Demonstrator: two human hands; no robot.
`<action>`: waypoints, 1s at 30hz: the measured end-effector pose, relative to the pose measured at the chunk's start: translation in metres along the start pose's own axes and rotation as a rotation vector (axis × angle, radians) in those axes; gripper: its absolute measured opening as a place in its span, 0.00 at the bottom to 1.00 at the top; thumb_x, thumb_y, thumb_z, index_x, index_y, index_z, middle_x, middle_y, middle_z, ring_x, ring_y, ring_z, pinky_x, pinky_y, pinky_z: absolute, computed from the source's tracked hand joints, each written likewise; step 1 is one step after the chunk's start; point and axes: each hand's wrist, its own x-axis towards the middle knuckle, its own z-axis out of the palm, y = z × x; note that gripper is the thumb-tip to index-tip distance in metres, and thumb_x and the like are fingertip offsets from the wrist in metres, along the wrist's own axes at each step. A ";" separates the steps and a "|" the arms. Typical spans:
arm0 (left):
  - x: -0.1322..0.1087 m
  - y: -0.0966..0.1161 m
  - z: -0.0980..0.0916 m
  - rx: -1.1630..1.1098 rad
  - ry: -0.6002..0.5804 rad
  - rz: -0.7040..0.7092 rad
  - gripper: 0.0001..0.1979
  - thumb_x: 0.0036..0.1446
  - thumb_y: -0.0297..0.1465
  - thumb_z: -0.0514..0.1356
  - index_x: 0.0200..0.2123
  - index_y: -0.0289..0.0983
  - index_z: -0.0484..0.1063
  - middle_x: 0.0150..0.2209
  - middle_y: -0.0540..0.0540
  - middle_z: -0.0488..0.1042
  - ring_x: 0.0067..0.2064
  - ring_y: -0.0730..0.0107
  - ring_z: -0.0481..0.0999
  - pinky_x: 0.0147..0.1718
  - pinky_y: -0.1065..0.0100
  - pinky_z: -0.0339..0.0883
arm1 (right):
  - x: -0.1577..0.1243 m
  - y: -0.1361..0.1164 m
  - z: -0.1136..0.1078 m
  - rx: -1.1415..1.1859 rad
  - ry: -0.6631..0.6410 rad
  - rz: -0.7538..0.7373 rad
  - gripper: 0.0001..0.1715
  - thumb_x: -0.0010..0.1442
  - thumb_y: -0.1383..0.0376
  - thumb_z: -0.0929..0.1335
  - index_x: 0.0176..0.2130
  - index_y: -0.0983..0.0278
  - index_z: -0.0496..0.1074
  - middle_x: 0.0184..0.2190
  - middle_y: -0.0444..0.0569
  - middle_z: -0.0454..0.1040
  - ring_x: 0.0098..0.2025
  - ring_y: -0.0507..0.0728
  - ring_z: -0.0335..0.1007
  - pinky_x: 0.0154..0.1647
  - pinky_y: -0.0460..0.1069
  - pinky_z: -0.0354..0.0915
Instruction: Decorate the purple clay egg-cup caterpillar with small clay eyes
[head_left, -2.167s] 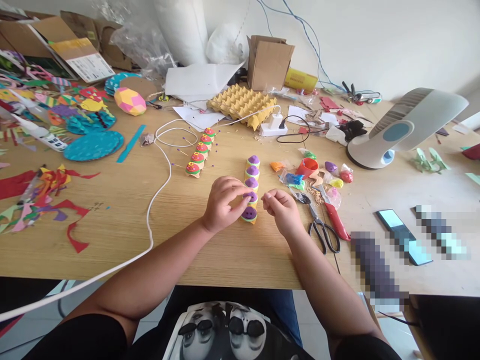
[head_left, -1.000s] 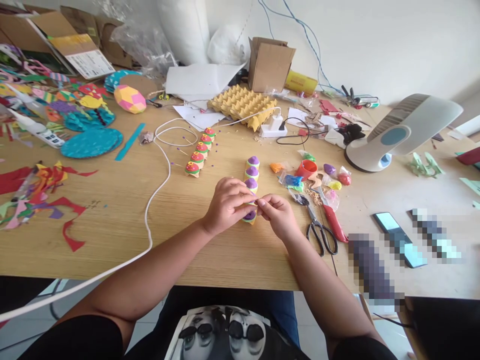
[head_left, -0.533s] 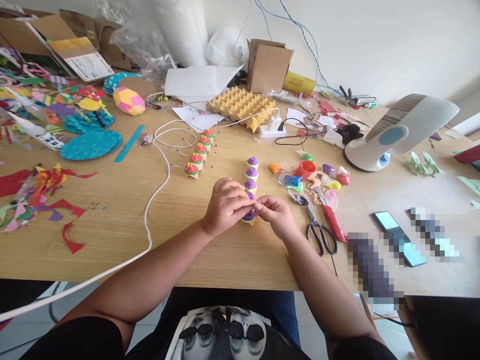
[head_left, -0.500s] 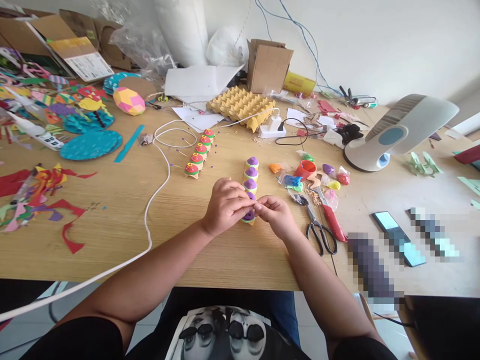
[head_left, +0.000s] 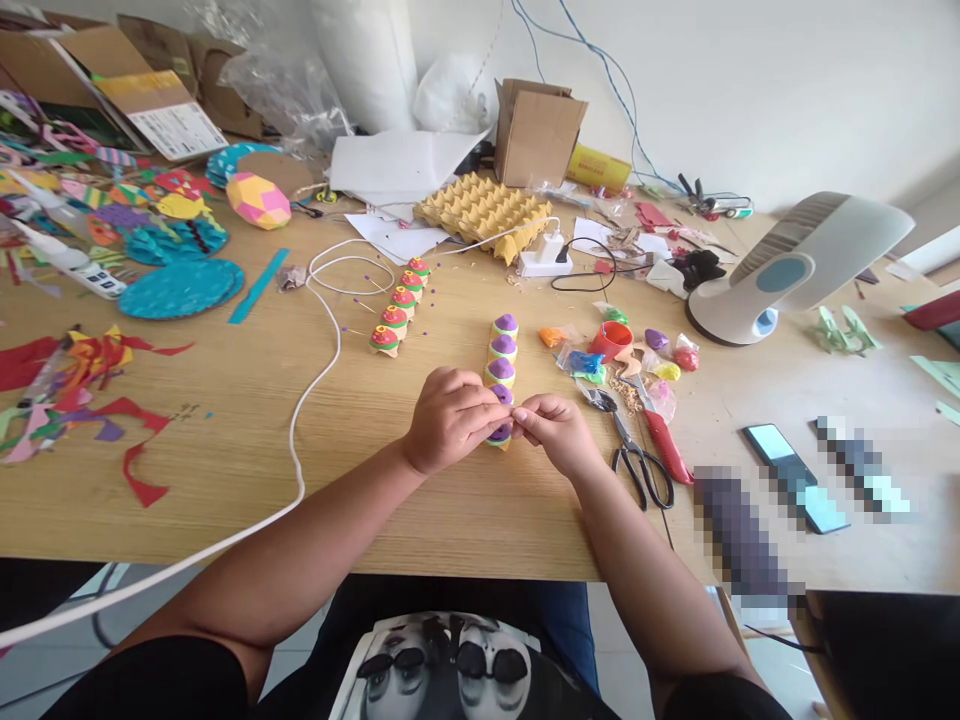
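A row of egg-carton bumps topped with purple clay [head_left: 502, 369] stands in front of me, yellow and pale green lower down. Over its near end, my left hand [head_left: 454, 420] and my right hand [head_left: 553, 428] meet at the fingertips. Both are closed in a pinch, and whatever lies between the fingertips is too small to make out. My left fingers partly cover the nearer purple bumps. Further back to the left sits a second row of bumps with red and green clay [head_left: 397, 308], toothpicks sticking out at its sides.
Right of my hands lie scissors [head_left: 631, 455], a red-handled knife [head_left: 667, 440], bagged clay [head_left: 585, 362] and a red cup [head_left: 613, 340]. A white fan [head_left: 787, 270] stands behind them. A white cable [head_left: 296, 430] crosses the left side. A yellow egg tray [head_left: 484, 212] lies further back.
My fingertips shift slightly over the purple row while staying pinched together. Everything on the table stays in place.
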 end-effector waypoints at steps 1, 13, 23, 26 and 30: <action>0.000 0.000 0.000 0.008 0.006 0.005 0.04 0.64 0.32 0.66 0.41 0.45 0.80 0.36 0.51 0.83 0.42 0.65 0.75 0.44 0.60 0.62 | 0.000 0.000 0.000 -0.006 0.010 -0.001 0.23 0.53 0.49 0.78 0.24 0.64 0.75 0.20 0.45 0.75 0.20 0.47 0.55 0.23 0.47 0.51; 0.004 0.003 0.002 -0.081 0.098 -0.114 0.01 0.62 0.31 0.66 0.38 0.43 0.79 0.34 0.51 0.81 0.39 0.66 0.73 0.43 0.62 0.66 | 0.005 0.002 -0.001 0.363 0.230 0.110 0.16 0.52 0.56 0.77 0.30 0.61 0.71 0.26 0.43 0.74 0.25 0.48 0.61 0.24 0.44 0.57; 0.002 0.001 0.004 -0.102 0.085 -0.113 0.04 0.63 0.32 0.67 0.41 0.44 0.80 0.36 0.50 0.82 0.40 0.66 0.73 0.44 0.62 0.67 | 0.001 -0.003 -0.001 0.521 0.035 0.264 0.09 0.45 0.68 0.75 0.31 0.63 0.76 0.30 0.45 0.75 0.29 0.49 0.64 0.23 0.43 0.57; 0.002 0.002 0.003 -0.120 0.069 -0.127 0.04 0.64 0.34 0.66 0.41 0.44 0.81 0.35 0.50 0.82 0.40 0.66 0.74 0.44 0.62 0.67 | -0.001 -0.005 0.002 0.463 0.029 0.271 0.12 0.47 0.61 0.77 0.31 0.64 0.77 0.28 0.45 0.72 0.28 0.49 0.62 0.23 0.43 0.55; 0.002 0.003 0.003 -0.116 0.047 -0.122 0.04 0.64 0.34 0.66 0.41 0.45 0.81 0.36 0.50 0.82 0.41 0.66 0.74 0.44 0.61 0.67 | -0.003 -0.005 0.006 0.323 0.032 0.230 0.20 0.47 0.54 0.80 0.32 0.64 0.76 0.25 0.41 0.68 0.24 0.47 0.55 0.22 0.44 0.48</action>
